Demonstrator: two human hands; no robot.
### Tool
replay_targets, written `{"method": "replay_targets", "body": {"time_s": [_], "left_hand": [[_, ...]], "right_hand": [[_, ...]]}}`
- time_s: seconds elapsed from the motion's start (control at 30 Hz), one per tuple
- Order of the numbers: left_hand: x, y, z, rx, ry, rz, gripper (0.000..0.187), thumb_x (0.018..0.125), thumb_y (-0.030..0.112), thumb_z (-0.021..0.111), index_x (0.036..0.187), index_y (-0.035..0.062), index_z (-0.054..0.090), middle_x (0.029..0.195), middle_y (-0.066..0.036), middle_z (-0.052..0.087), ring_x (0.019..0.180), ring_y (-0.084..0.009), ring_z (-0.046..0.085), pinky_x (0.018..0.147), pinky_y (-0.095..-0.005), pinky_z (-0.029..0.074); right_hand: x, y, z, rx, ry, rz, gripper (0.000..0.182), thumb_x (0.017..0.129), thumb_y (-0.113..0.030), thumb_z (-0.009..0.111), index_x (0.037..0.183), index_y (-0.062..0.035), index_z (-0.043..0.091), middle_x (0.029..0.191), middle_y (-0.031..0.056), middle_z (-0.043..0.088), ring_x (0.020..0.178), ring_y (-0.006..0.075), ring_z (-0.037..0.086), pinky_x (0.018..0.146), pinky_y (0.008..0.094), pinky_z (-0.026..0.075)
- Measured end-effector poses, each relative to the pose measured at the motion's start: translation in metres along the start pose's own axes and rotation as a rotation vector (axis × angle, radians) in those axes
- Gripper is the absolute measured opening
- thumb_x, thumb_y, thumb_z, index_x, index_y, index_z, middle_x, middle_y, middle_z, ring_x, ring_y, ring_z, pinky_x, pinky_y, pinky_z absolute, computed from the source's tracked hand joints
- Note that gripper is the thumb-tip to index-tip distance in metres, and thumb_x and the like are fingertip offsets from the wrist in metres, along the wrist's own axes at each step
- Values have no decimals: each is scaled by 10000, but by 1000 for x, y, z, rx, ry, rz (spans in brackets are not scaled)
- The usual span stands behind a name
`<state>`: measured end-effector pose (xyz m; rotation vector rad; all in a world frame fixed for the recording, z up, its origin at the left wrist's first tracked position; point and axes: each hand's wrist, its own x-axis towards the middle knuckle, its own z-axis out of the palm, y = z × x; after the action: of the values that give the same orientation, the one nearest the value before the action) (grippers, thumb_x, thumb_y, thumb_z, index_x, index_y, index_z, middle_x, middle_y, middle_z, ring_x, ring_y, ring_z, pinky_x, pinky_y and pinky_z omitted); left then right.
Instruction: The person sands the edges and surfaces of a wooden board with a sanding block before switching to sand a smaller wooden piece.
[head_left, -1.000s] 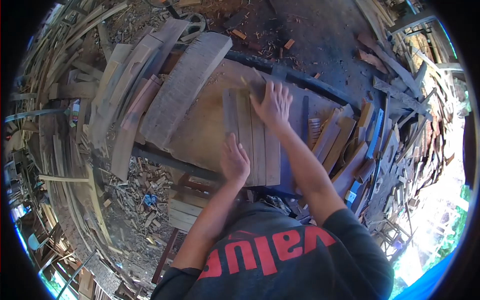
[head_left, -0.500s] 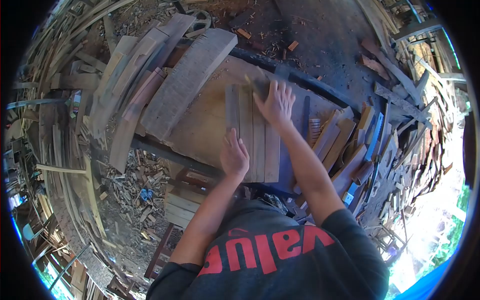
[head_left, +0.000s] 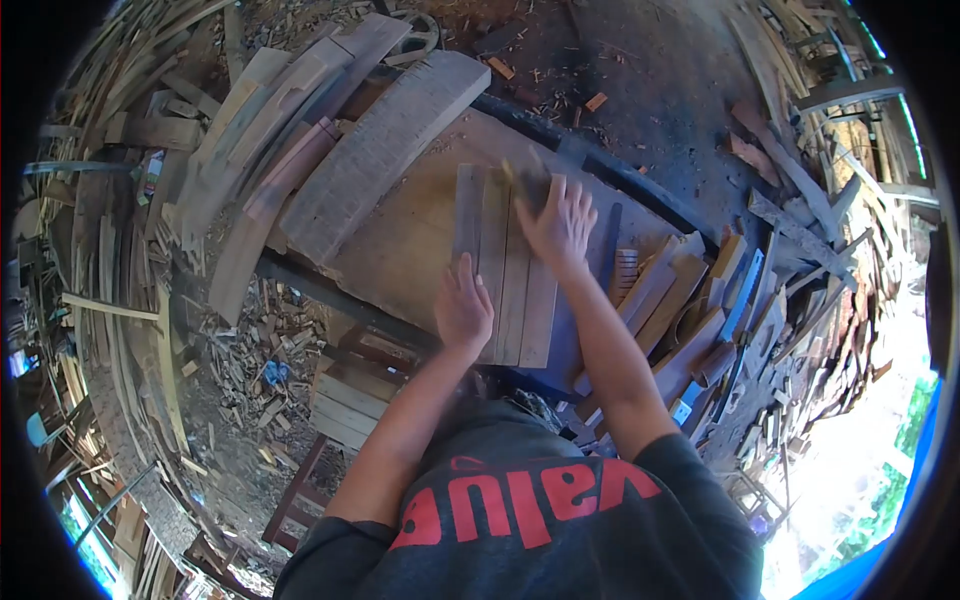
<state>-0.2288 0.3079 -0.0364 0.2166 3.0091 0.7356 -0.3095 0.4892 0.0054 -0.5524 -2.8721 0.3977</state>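
Observation:
Several planed wooden strips (head_left: 510, 300) lie side by side on a wide board used as a bench top (head_left: 400, 235). My left hand (head_left: 464, 305) rests along the left edge of the strips, its fingers stretched out and holding nothing. Near the far end of the strips, my right hand (head_left: 562, 228) has its thumb and fingers about a dark tool (head_left: 533, 183), which is smeared by motion. A thin yellowish tip (head_left: 508, 172) shows just left of this tool. What kind of tool it is, I cannot tell.
A thick rough plank (head_left: 385, 150) lies across the bench's left side. Wood pieces and a handsaw with a blue blade (head_left: 742, 292) crowd the right side, beside a dark narrow bar (head_left: 613, 232). Offcuts and shavings (head_left: 275, 350) cover the ground, with stacked timber around.
My right hand and the dark tool have shifted slightly towards me along the strips. My left hand stays at their left edge. The whole view has turned a little.

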Motion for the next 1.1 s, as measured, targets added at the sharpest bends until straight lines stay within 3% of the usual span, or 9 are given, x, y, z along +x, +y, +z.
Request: {"method": "replay_targets", "body": {"time_s": [0.17, 0.23, 0.3, 0.47, 0.53, 0.63, 0.77, 0.93, 1.1], "left_hand": [[2, 2, -4, -73, 12, -16, 454, 1009, 235, 513, 1432, 85, 445, 1201, -256, 553, 1007, -441, 610, 819, -517, 523], [2, 2, -4, -83, 2, -10, 456, 1008, 234, 516, 1433, 89, 443, 1213, -253, 549, 1013, -441, 607, 822, -520, 521], [3, 2, -4, -67, -28, -33, 460, 1006, 232, 519, 1439, 98, 439, 1245, -246, 536, 1030, -442, 601, 833, -526, 518], [1, -1, 2, -28, 7, -8, 472, 1007, 224, 512, 1453, 113, 403, 1256, -243, 513, 1070, -437, 582, 852, -521, 516], [-2, -2, 2, -8, -4, -4, 481, 1007, 207, 507, 1461, 126, 371, 1243, -238, 503, 1084, -437, 569, 862, -515, 511], [3, -1, -1, -41, -29, 18, 478, 1007, 208, 506, 1457, 121, 372, 1250, -236, 498, 1083, -436, 570, 863, -509, 514], [2, -1, 1, -48, -43, -44, 476, 1012, 254, 509, 1454, 95, 427, 1298, -268, 519, 1146, -443, 561, 903, -516, 512], [-2, -1, 3, -71, -34, -38, 470, 1012, 243, 504, 1452, 95, 431, 1302, -278, 530, 1158, -454, 554, 935, -527, 494], [-5, -5, 7, 14, 63, 29, 455, 1026, 254, 463, 1459, 122, 417, 1234, -336, 547, 1005, -490, 625, 832, -551, 534]], "right_hand": [[-49, 6, -7, -16, 100, -94, 604, 822, -444, 729, 1220, -26, 552, 1138, 215, 557, 1054, 388, 527, 858, 517, 396], [-129, 15, -20, -79, -14, -128, 651, 797, -458, 750, 1233, -18, 550, 1136, 230, 552, 1040, 405, 522, 853, 516, 389], [-163, 16, -39, -21, -336, -26, 699, 780, -477, 760, 1255, -12, 544, 1130, 234, 552, 1028, 412, 526, 843, 511, 389], [-34, 1, 4, -60, 86, -40, 629, 809, -462, 737, 1216, -19, 553, 1140, 228, 562, 1017, 397, 541, 846, 518, 395], [17, -3, 3, 7, -31, 22, 638, 820, -453, 729, 1244, -16, 540, 1126, 225, 567, 1023, 393, 543, 851, 520, 398], [-15, 1, -2, -10, 72, -80, 658, 807, -461, 737, 1250, -15, 543, 1085, 218, 564, 1008, 387, 542, 841, 516, 397], [-149, 18, -30, -35, -215, -96, 670, 779, -466, 753, 1215, -3, 544, 1067, 214, 547, 986, 391, 531, 820, 513, 393], [-69, 13, -4, -43, -10, -106, 667, 776, -468, 757, 1209, -4, 551, 1086, 215, 564, 998, 392, 550, 817, 524, 407], [8, 0, 1, 12, 99, -30, 616, 799, -454, 747, 1239, -52, 589, 1085, 175, 619, 1033, 363, 591, 870, 497, 447]]}}
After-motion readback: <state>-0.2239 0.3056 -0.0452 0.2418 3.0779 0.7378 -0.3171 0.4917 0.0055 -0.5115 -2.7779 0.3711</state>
